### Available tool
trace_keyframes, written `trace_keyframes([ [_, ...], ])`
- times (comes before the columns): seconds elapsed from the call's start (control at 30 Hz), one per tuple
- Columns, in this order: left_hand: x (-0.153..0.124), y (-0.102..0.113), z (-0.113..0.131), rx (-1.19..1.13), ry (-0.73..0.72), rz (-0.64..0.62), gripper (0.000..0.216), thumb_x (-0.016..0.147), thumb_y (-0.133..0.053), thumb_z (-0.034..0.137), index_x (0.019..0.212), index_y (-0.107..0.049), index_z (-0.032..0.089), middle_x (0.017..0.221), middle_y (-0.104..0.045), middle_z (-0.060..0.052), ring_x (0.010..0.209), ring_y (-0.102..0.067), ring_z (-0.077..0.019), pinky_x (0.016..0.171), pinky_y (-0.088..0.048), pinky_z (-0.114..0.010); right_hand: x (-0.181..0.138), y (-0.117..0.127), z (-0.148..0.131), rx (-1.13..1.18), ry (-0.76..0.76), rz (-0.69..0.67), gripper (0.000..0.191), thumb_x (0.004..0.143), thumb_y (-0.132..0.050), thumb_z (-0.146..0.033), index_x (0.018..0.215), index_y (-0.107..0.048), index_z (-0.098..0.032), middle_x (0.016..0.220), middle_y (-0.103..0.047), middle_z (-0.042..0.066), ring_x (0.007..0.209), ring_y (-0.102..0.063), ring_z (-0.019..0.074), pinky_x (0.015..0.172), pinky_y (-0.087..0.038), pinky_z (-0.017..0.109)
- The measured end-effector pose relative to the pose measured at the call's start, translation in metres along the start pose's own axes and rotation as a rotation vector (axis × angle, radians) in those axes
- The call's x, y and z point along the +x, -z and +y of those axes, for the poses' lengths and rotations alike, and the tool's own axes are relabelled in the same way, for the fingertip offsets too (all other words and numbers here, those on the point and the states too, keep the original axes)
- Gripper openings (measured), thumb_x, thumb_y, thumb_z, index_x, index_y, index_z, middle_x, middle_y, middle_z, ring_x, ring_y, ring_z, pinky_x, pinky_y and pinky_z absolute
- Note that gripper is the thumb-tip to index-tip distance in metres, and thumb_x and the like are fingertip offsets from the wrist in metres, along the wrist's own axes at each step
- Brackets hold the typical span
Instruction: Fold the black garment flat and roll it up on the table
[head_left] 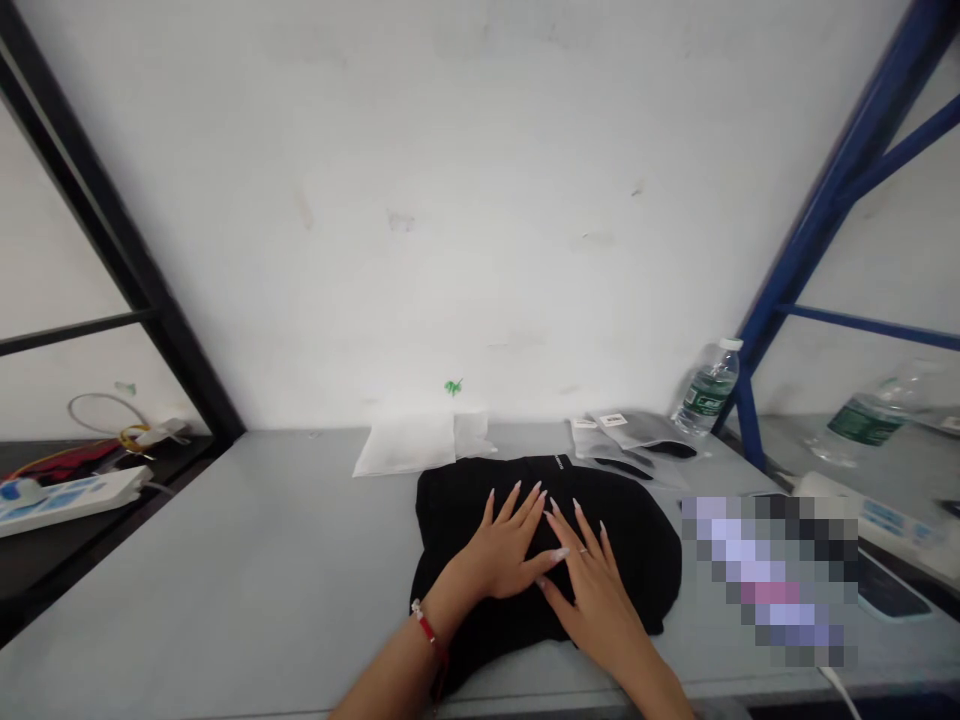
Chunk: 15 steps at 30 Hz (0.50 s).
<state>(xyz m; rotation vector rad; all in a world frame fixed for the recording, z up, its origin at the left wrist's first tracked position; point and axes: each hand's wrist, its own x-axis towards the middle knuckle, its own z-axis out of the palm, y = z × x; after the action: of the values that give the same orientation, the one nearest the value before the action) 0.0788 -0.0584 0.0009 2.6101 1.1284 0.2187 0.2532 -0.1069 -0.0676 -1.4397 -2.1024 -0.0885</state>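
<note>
A piece of black cloth (630,540) lies spread on the grey table, with a small white label on its far edge. Its kind of garment cannot be made out. My left hand (506,550) rests flat on the middle of the cloth, fingers stretched out and pointing away from me. Close beside it, my right hand (589,585) also lies on the cloth with its fingers extended. The two hands touch or nearly touch near the thumbs. Neither hand grips anything.
White packets (409,445) lie behind the cloth, and clear bags with black contents (645,435) at back right. A water bottle (705,390) stands by the blue frame (817,220). A phone (892,585) lies right, beside a pixelated patch. A power strip (75,500) sits far left.
</note>
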Motion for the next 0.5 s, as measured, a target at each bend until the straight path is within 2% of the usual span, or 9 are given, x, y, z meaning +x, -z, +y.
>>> trace_keyframes([
  [0.07,0.0,-0.003,-0.004,-0.003,0.032,-0.058,0.091,0.087,-0.031,0.077,0.155,-0.006,0.022,0.162,-0.007,-0.011,0.149,-0.002,-0.0367,0.115,-0.011,-0.069,-0.005,-0.001,0.007,-0.013,-0.048,0.099,0.08,0.091,-0.05,-0.039,0.156,-0.007,-0.02,0.157,-0.032,0.015,0.148,-0.02,0.0331,0.112,-0.029,0.063],
  [0.13,0.0,-0.005,-0.009,-0.005,0.031,-0.074,0.099,0.082,-0.035,0.081,0.156,-0.002,0.022,0.162,-0.004,-0.012,0.148,0.001,-0.0386,0.114,-0.007,-0.07,-0.011,-0.003,0.015,-0.07,-0.126,0.202,0.086,0.087,-0.055,-0.043,0.155,-0.011,-0.015,0.157,-0.027,0.02,0.148,-0.017,0.0365,0.112,-0.027,0.065],
  [0.2,0.0,-0.007,-0.013,-0.004,0.02,-0.086,0.106,0.078,-0.038,0.084,0.156,0.001,0.022,0.162,0.0,-0.013,0.148,0.003,-0.0398,0.113,-0.005,-0.071,-0.016,-0.007,0.024,-0.128,-0.175,0.227,0.08,0.083,-0.059,-0.048,0.15,-0.029,-0.017,0.158,-0.024,0.02,0.147,-0.013,0.0408,0.11,-0.026,0.068],
  [0.3,0.001,-0.009,-0.013,0.023,0.015,-0.111,0.121,0.069,-0.046,0.088,0.155,0.003,0.02,0.161,0.002,-0.017,0.147,0.004,-0.0433,0.111,-0.007,-0.073,-0.019,-0.013,0.039,-0.144,-0.18,0.157,0.062,0.081,-0.062,-0.052,0.136,-0.053,-0.023,0.157,-0.028,0.016,0.146,-0.013,0.0454,0.107,-0.029,0.07],
  [0.4,0.001,-0.013,-0.011,0.065,0.049,-0.086,0.115,0.075,-0.048,0.082,0.156,0.001,0.017,0.161,0.0,-0.019,0.147,0.001,-0.0423,0.112,-0.01,-0.072,-0.016,-0.015,0.05,-0.098,-0.195,0.151,0.046,0.082,-0.063,-0.043,0.124,-0.066,-0.025,0.153,-0.034,0.014,0.145,-0.014,0.0473,0.105,-0.032,0.069],
  [0.5,0.002,-0.022,-0.008,0.107,0.091,0.017,0.098,0.087,-0.038,0.073,0.155,-0.006,0.009,0.16,-0.005,-0.022,0.149,-0.003,-0.0368,0.116,-0.012,-0.065,-0.007,-0.01,0.051,-0.007,-0.204,0.199,0.035,0.086,-0.058,-0.036,0.115,-0.072,-0.023,0.15,-0.039,0.014,0.145,-0.016,0.0453,0.106,-0.035,0.066],
])
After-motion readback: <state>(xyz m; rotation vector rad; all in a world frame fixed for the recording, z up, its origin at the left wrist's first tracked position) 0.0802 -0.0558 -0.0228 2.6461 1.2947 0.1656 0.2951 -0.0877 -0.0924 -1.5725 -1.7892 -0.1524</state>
